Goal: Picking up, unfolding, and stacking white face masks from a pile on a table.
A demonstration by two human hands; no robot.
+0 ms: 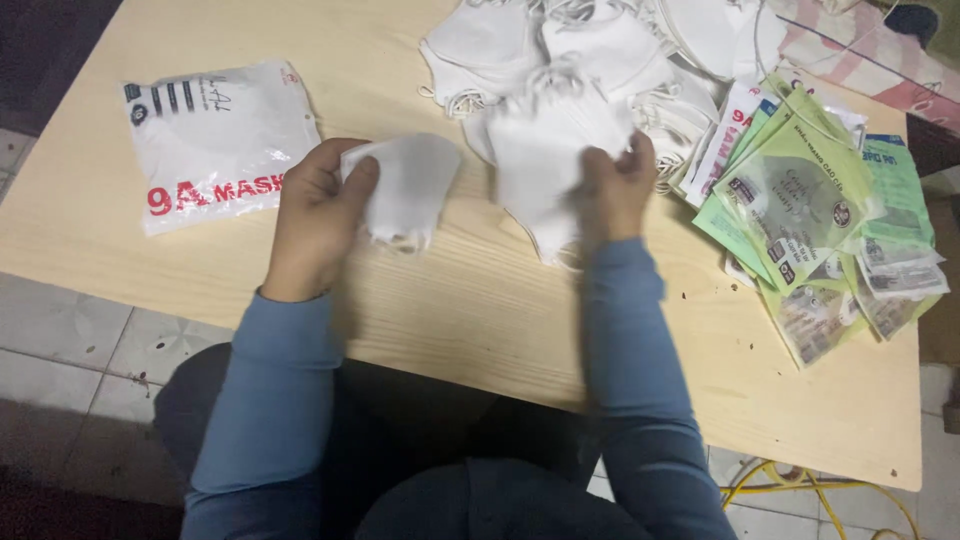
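Blue sleeves are seen nearest the camera, reaching up from the lap onto a pale wooden table (480, 310). At the end of the left sleeve, the left hand (318, 215) is closed around a folded white mask (405, 188), which is pinched between thumb and fingers and held just above the tabletop, its lower edge hanging loose. The right hand (620, 185) is curled shut on the edge of a second white mask (545, 165); that mask is spread out between the two hands, and its lower part droops onto the wood. The two held masks are seen just beside each other near the middle of the table.

Left of the left hand, a sealed clear plastic packet (215, 140) with white contents and red lettering is laid flat on the table, apart from the hand. Right of the right hand, a fanned stack of green printed packets (810, 220) is spread toward the table's right edge, a few of them overlapping.

Farther back, a loose heap of white masks (590, 50) is piled along the table's far side, touching the mask gripped by the right hand. Beyond it, a pink-striped cloth (860, 50) is seen at the top right corner. Grey floor tiles and a yellow cable (800, 490) are visible below the table.
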